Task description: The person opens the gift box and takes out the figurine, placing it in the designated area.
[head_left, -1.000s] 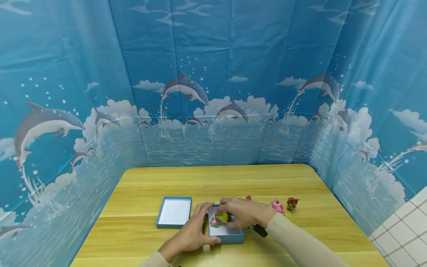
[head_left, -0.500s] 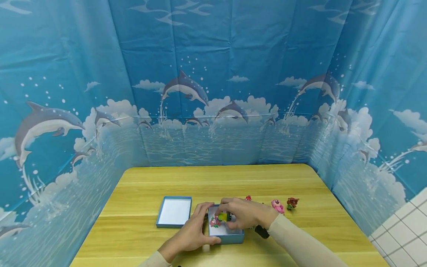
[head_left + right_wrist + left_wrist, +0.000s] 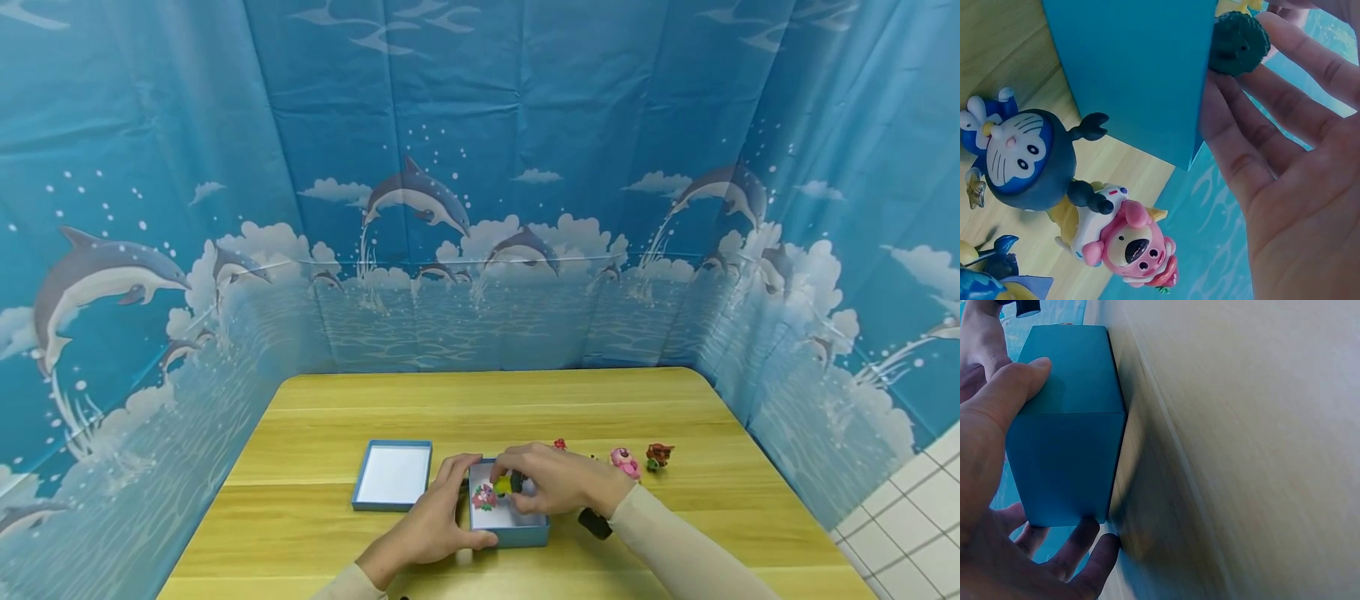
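My left hand [image 3: 431, 523] grips a blue box [image 3: 517, 537] with a white inside, thumb on the near wall and fingers along the left side. The left wrist view shows that thumb pressed on the box wall [image 3: 1066, 469]. Above the box's interior, my right hand [image 3: 558, 479] pinches a small yellow figurine [image 3: 502, 485] with a round dark green part [image 3: 1239, 44]. A pink figure with green bits [image 3: 483, 497] lies inside, left of the yellow one. The right fingers hide part of the box and the figurine.
A blue-rimmed lid [image 3: 393, 475], white inside up, lies left of the box. To the right stand a pink bear figurine [image 3: 623, 462] and a reddish-brown one [image 3: 659, 456]. A round blue cat figurine [image 3: 1025, 159] is close beside the box. A dolphin curtain [image 3: 480, 325] surrounds the wooden table [image 3: 337, 400].
My right hand has shifted slightly right with the yellow figurine, so more of its dark part and the pink figure show. My left hand stays on the box.
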The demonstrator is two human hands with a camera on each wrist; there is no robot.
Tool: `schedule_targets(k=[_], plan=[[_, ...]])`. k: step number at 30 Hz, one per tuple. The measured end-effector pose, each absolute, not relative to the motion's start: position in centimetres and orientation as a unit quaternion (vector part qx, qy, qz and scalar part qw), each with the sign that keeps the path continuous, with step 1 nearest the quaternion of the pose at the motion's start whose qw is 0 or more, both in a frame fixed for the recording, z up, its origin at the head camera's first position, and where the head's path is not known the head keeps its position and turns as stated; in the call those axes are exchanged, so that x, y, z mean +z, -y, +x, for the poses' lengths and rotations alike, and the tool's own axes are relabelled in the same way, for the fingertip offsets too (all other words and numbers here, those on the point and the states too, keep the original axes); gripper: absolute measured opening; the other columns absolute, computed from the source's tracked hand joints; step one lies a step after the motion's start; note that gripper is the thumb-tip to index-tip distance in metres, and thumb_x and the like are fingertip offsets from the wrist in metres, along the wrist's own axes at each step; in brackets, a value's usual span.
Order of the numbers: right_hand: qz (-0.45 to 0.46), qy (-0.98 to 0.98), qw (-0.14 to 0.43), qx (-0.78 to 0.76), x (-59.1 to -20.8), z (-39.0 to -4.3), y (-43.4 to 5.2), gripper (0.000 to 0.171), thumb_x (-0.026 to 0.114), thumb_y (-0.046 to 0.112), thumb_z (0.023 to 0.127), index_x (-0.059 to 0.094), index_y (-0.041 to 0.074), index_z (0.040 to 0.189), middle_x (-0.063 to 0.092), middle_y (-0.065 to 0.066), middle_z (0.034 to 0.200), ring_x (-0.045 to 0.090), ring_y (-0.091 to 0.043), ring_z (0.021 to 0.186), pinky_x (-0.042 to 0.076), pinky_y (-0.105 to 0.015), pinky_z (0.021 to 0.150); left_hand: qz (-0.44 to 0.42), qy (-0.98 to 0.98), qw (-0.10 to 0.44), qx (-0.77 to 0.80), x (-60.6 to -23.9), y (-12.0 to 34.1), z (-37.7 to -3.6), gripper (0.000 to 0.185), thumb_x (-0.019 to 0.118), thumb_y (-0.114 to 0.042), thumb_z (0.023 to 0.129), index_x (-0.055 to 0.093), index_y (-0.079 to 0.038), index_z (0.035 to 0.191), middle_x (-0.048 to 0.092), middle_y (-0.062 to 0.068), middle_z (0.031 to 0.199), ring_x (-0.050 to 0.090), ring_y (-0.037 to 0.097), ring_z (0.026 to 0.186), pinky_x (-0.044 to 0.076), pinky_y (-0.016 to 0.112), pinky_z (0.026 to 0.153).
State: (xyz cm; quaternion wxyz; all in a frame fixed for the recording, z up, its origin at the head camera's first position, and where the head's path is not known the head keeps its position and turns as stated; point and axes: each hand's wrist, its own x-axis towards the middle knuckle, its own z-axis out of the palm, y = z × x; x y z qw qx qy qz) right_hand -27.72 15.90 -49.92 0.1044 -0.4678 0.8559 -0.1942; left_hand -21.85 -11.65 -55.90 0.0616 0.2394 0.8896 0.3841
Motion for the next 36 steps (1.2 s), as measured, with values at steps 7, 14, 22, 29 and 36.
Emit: schedule_targets(k=[7,14,22,29,36], plan=[[-0.464,-0.857,0.101,-0.199,-49.9,-27.7,-16.3,0.045,0.075,0.014,0.110,0.073,0.018,0.155,0.076,0.001,0.150,0.074,-0.007,0.126,0.067,-0.033,0.106,0.238,-0.889,0.063,0.386,-55.7,11.6,-21.8,0.118,0.095,-0.064,0.094,0.027,-0.025,0.183,0.035,0.010,0.185,0.058,0.037,0.157,0.054,0.066,0.126],[-0.455,-0.859,0.105,-0.211,-49.6,-27.5,-16.7,0.054,0.073,0.013,0.107,0.072,0.022,0.160,0.075,-0.002,0.146,0.070,-0.004,0.111,0.069,-0.034,0.099,0.238,-0.890,0.063,0.384,-55.8,11.6,-21.9,0.118,0.094,-0.064,0.094,0.027,-0.026,0.183,0.035,0.010,0.185,0.058,0.037,0.158,0.054,0.067,0.126],[-0.446,-0.859,0.104,-0.231,-49.7,-27.1,-17.1,0.051,0.071,0.011,0.108,0.075,0.021,0.158,0.073,0.000,0.142,0.069,-0.007,0.110,0.067,-0.035,0.098,0.238,-0.890,0.065,0.382,-55.8,11.6,-21.8,0.117,0.093,-0.065,0.095,0.027,-0.027,0.183,0.035,0.009,0.185,0.058,0.036,0.157,0.055,0.066,0.126],[-0.441,-0.854,0.104,-0.255,-49.7,-26.9,-17.4,0.046,0.072,0.011,0.108,0.077,0.021,0.153,0.072,0.001,0.141,0.069,-0.003,0.115,0.069,-0.038,0.102,0.238,-0.892,0.061,0.379,-55.8,11.6,-21.8,0.117,0.093,-0.065,0.094,0.028,-0.025,0.183,0.035,0.010,0.185,0.059,0.035,0.157,0.055,0.065,0.126],[-0.439,-0.848,0.104,-0.278,-50.1,-26.9,-17.9,0.044,0.073,0.012,0.107,0.078,0.021,0.149,0.072,0.001,0.140,0.070,0.000,0.108,0.069,-0.036,0.098,0.237,-0.891,0.058,0.384,-55.8,11.5,-21.8,0.116,0.096,-0.061,0.093,0.030,-0.025,0.182,0.036,0.009,0.184,0.058,0.035,0.157,0.054,0.066,0.127]])
